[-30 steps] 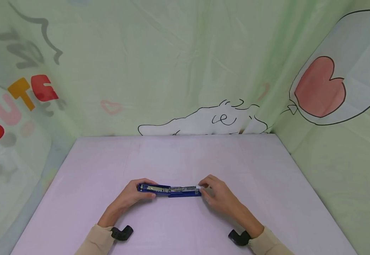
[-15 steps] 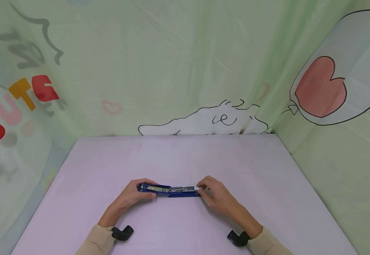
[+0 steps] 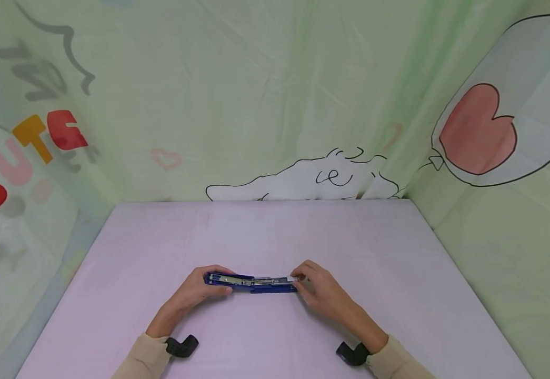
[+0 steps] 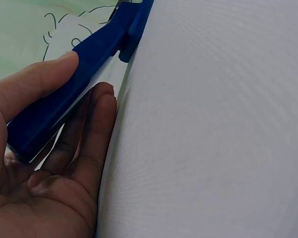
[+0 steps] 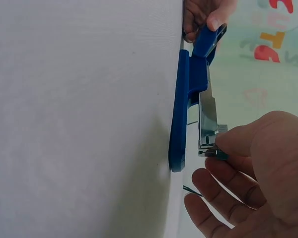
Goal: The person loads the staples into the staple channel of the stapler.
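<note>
Head view: hinged-open blue plastic stapler (image 3: 273, 289) with metal channel (image 5: 207, 118), on pale lilac table (image 3: 256, 231). Left grip (image 3: 195, 287): holding blue lid (image 4: 64, 101). Right grip (image 3: 324, 288): pinching small silvery ridged strip (image 5: 222, 128) at channel end. Likely fault: jammed or dropped strip, from tilted push or slack pinch.

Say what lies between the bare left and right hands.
A long blue plastic stapler, opened, with a silvery metal magazine, spans the stretch between left hand and right hand; the head view shows it.
</note>
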Demonstrator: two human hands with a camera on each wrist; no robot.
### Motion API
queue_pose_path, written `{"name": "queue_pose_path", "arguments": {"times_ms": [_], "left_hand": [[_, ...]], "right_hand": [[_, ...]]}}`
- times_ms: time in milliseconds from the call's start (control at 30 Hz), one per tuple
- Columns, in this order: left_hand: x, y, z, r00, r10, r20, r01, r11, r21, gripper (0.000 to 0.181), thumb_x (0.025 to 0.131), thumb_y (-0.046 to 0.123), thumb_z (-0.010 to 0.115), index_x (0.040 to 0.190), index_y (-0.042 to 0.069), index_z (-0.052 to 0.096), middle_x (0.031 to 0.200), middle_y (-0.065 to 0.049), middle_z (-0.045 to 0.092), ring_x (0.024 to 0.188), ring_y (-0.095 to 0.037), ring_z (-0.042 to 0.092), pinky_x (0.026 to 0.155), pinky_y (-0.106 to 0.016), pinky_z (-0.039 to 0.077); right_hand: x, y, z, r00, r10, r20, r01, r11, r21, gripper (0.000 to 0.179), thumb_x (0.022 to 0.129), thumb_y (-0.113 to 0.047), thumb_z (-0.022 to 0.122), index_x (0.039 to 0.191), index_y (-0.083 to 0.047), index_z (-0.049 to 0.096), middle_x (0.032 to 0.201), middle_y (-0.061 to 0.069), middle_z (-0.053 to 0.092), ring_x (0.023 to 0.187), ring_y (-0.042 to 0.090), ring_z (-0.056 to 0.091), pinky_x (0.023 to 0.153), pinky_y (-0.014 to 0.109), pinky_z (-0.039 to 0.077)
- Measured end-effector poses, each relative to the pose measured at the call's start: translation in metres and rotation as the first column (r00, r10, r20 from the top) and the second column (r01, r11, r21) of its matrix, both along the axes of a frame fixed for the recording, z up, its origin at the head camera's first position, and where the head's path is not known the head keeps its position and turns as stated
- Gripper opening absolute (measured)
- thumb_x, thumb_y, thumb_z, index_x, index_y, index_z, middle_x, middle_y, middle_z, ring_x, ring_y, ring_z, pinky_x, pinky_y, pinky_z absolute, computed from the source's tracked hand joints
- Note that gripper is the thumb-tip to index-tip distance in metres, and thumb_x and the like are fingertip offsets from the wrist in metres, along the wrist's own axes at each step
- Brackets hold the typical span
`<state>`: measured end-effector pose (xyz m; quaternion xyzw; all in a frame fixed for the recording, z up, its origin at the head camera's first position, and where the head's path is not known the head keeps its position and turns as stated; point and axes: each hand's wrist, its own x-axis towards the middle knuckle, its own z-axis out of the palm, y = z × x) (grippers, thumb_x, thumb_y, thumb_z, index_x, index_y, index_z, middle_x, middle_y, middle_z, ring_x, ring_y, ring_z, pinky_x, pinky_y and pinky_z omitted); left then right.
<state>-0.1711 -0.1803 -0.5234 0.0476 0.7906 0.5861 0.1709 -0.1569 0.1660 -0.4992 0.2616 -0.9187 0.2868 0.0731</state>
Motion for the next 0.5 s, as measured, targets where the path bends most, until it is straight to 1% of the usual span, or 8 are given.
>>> {"name": "queue_pose_path", "arguments": {"times_ms": [133,333,500], "left_hand": [[0.0003,-0.0001,0.0000,1.000,-0.003,-0.005,0.003,1.000,-0.007,0.046,0.083,0.024,0.091,0.126,0.013,0.076,0.128,-0.012,0.075,0.106,-0.016,0.066,0.091,-0.029,0.052],[0.0003,0.0006,-0.0006,1.000,-0.006,-0.010,0.006,1.000,0.003,0.045,0.084,0.023,0.090,0.125,0.013,0.076,0.127,-0.012,0.076,0.105,-0.015,0.067,0.089,-0.026,0.053],[0.0008,0.0002,-0.0003,1.000,-0.003,-0.007,0.003,1.000,0.006,0.045,0.083,0.023,0.090,0.125,0.013,0.076,0.127,-0.013,0.076,0.103,-0.015,0.068,0.088,-0.024,0.053]], "right_hand": [[-0.0001,-0.0006,-0.0006,1.000,0.004,-0.009,-0.004,1.000,-0.003,0.015,0.097,-0.009,0.076,0.111,-0.013,0.073,0.107,-0.005,0.070,0.095,0.009,0.067,0.085,0.027,0.060],[-0.0014,-0.0022,-0.0025,0.999,0.028,-0.042,-0.029,0.999,-0.021,0.016,0.095,-0.005,0.077,0.109,-0.012,0.072,0.105,-0.003,0.070,0.093,0.009,0.067,0.083,0.028,0.061],[-0.0033,-0.0040,-0.0044,0.999,0.037,-0.032,-0.037,0.999,-0.012,0.016,0.096,-0.005,0.077,0.109,-0.012,0.071,0.105,-0.003,0.069,0.092,0.009,0.068,0.083,0.027,0.060]]}}
